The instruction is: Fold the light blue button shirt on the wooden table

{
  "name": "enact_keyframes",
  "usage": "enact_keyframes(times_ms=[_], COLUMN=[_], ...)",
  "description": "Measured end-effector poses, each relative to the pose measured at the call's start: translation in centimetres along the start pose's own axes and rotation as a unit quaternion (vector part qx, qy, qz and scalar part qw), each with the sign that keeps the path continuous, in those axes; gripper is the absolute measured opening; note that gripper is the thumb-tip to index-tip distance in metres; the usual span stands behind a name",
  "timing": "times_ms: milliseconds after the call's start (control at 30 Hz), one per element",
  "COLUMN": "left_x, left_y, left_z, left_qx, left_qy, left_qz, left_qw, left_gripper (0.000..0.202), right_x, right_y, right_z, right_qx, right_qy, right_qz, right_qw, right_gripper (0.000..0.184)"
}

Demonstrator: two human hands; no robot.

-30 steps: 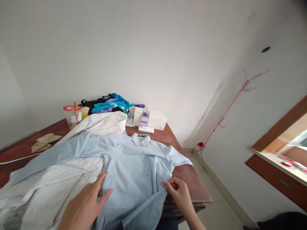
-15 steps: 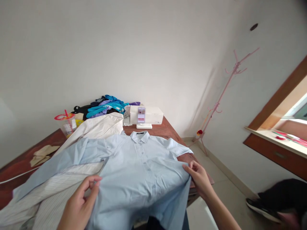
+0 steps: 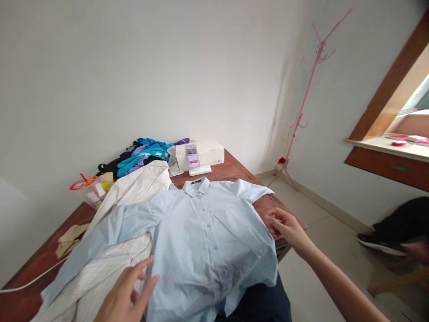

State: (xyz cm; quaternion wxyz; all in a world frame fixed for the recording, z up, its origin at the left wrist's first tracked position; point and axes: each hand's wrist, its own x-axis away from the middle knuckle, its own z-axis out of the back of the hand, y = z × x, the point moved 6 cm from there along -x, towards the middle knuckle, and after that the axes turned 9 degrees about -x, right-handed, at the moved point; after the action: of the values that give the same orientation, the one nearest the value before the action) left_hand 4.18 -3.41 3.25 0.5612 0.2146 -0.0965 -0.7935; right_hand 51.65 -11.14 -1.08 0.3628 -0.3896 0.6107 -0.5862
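Observation:
A light blue collared shirt lies spread face up on the brown wooden table, its hem hanging over the near edge. My left hand hovers at the shirt's left side seam, fingers apart, holding nothing. My right hand is at the shirt's right side edge near the table's corner, fingers curled together in a pinch on the fabric. Under the blue shirt's left sleeve lies a white striped shirt.
A cream garment, a pile of teal, purple and black clothes, a white box and a drink cup with a red lid sit further back. A pink coat stand is in the corner. A person's dark shoe is on the right floor.
The view has swung right and tilted. My left hand let go of the shirt's left edge and opened. My right hand moved out to the right with the shirt's side edge, spreading it flatter.

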Motion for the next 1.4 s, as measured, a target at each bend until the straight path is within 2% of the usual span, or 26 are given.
enact_keyframes(times_ms=[67, 100, 167, 267, 333, 367, 433, 533, 633, 767, 900, 1067, 1167, 1233, 1333, 1400], left_x=[-2.9, -4.6, -8.6, -14.6, -18.0, -19.6, -22.1, -24.5, -25.7, -26.8, -26.9, -25.6, -25.1, -25.0, -24.9, -24.8], left_y=[1.8, 3.0, 5.2, 7.3, 7.7, 7.4, 6.3, 4.7, 3.4, 2.4, 2.0, 1.2, 1.3, 1.5, 1.4, 1.4], left_z=[2.7, 3.4, 3.3, -0.1, -3.4, -5.1, -7.5, -8.9, -9.0, -9.4, -10.8, -12.5, -12.4, -12.2, -12.1, -12.0], left_qx=[0.013, 0.018, 0.028, -0.006, -0.064, -0.102, -0.170, -0.206, -0.202, -0.180, -0.165, -0.191, -0.172, -0.145, -0.119, -0.122], left_qy=[0.040, 0.037, 0.005, -0.039, -0.063, -0.082, -0.109, -0.129, -0.161, -0.195, -0.170, -0.135, -0.120, -0.109, -0.103, -0.092], left_qz=[-0.009, -0.024, -0.067, -0.140, -0.180, -0.178, -0.151, -0.117, -0.113, -0.131, -0.164, -0.172, -0.181, -0.191, -0.194, -0.192], left_qw=[0.999, 0.999, 0.997, 0.989, 0.979, 0.975, 0.968, 0.963, 0.959, 0.955, 0.958, 0.957, 0.961, 0.965, 0.968, 0.969], left_gripper=[0.049, 0.049, 0.047, 0.045, 0.048, 0.049, 0.052, 0.051, 0.051, 0.054, 0.053, 0.062, 0.064, 0.060, 0.058, 0.058], right_x=[-1.3, -2.1, -4.1, -7.7, -10.5, -11.8, -14.3, -16.8, -17.9, -19.1, -20.6, -22.0, -22.6, -22.8, -22.0, -20.9], right_y=[-2.2, -3.3, -5.2, -6.6, -5.9, -5.0, -2.8, 0.6, 2.9, 3.8, 3.9, 4.1, 3.7, 2.9, 1.8, 1.9], right_z=[-1.8, -2.9, -5.8, -10.5, -13.1, -14.0, -15.0, -14.6, -13.2, -11.0, -9.5, -9.0, -9.6, -10.8, -13.9, -16.3], right_qx=[0.007, 0.011, 0.026, 0.110, 0.176, 0.217, 0.304, 0.394, 0.438, 0.471, 0.514, 0.547, 0.565, 0.568, 0.547, 0.517], right_qy=[-0.033, -0.047, -0.096, -0.145, -0.165, -0.162, -0.143, -0.122, -0.140, -0.147, -0.133, -0.139, -0.141, -0.122, -0.080, -0.093], right_qz=[0.037, 0.056, 0.095, 0.168, 0.189, 0.184, 0.172, 0.159, 0.153, 0.124, 0.084, 0.062, 0.027, 0.013, 0.059, 0.095], right_qw=[0.999, 0.997, 0.990, 0.969, 0.952, 0.945, 0.926, 0.897, 0.875, 0.861, 0.843, 0.823, 0.813, 0.814, 0.831, 0.846], right_gripper=[0.047, 0.045, 0.040, 0.028, 0.022, 0.020, 0.029, 0.045, 0.051, 0.061, 0.065, 0.070, 0.076, 0.078, 0.071, 0.064])
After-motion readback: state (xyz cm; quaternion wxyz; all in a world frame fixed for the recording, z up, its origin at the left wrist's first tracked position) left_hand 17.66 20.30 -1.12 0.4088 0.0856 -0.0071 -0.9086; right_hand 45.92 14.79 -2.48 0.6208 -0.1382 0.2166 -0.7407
